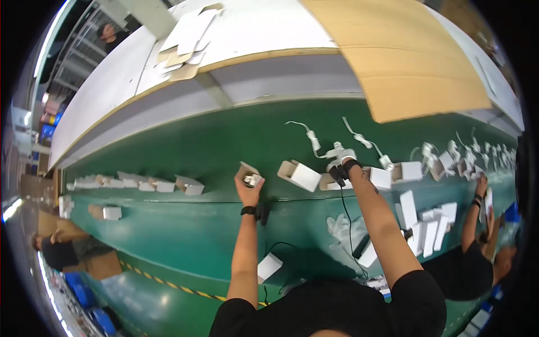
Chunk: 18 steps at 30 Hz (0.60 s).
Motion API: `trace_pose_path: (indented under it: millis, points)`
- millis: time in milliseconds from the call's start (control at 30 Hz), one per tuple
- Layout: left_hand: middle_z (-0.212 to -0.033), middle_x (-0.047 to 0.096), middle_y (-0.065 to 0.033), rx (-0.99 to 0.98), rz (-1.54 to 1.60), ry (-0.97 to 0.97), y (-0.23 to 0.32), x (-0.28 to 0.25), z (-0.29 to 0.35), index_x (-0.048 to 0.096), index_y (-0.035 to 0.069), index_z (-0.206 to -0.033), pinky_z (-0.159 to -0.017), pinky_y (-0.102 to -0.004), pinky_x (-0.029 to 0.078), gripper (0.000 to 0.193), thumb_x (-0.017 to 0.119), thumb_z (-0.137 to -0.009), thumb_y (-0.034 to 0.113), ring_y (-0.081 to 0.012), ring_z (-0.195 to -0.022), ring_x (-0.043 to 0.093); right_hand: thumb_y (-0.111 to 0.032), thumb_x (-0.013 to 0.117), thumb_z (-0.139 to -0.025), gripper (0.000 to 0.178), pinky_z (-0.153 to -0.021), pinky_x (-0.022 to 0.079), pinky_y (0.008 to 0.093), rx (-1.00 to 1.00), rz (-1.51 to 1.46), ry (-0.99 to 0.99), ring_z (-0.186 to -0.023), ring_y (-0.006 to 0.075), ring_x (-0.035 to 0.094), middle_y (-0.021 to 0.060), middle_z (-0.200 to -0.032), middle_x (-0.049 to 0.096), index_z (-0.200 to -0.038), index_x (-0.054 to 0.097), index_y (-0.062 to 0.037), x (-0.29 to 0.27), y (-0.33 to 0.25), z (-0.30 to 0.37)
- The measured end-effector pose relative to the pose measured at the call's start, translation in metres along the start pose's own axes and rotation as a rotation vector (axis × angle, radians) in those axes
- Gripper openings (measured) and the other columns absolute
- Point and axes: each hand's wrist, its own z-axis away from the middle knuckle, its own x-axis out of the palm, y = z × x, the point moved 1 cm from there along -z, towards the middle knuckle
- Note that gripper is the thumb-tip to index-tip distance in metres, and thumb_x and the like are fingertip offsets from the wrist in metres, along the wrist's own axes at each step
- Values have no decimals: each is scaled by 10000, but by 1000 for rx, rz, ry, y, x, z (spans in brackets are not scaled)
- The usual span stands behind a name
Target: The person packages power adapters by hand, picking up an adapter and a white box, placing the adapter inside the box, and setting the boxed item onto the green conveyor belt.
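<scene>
My left hand [247,190] is closed around a small open carton [247,169], with a white item [251,180] inside it that is too small to name. My right hand [343,154] looks covered by a white glove. Its fingers close at the end of a white corded device [313,138], whose cable trails off to the far left; the grip is partly hidden. Between my hands lies an open white carton [303,176]. Beyond my right wrist is another white corded device [368,142]. Black bands and small black devices sit on both wrists.
Open cartons [160,185] line the green bench at left; more cartons [407,172] and corded devices stand at right. White gloves [342,229] and upright white boxes [429,230] lie nearer. A cardboard sheet [415,62] overhangs from the shelf. A co-worker's hand [482,184] works at right.
</scene>
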Motion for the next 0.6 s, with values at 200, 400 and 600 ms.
trace_pose_path:
  millis: [200,400,600]
  points:
    - [-1213,482,-134,74,-334,112,12,-26,20,324,27,-1299,-951,-356,380,869,835,-602,124,-241,-1110,480,-541,631,-716,620,-822,494,426,-103,436,299,-982,332,621,188,-1035,645,-1084,613,-42,39,-26,-14]
    - [-1252,481,-124,64,-184,238,88,-13,59,349,46,-1323,-982,-364,346,726,755,-734,172,-241,-1184,443,-431,648,-778,561,-773,509,414,-381,-123,170,-907,269,630,97,-1066,632,-1184,527,-62,20,21,-77]
    - [-1132,601,-160,-827,720,-482,99,30,123,574,3,-1110,-953,-382,412,436,488,-927,390,-257,-1072,565,-309,592,-886,405,-763,502,371,-381,-1265,-499,-914,183,586,26,-1053,605,-1213,506,-85,9,20,41]
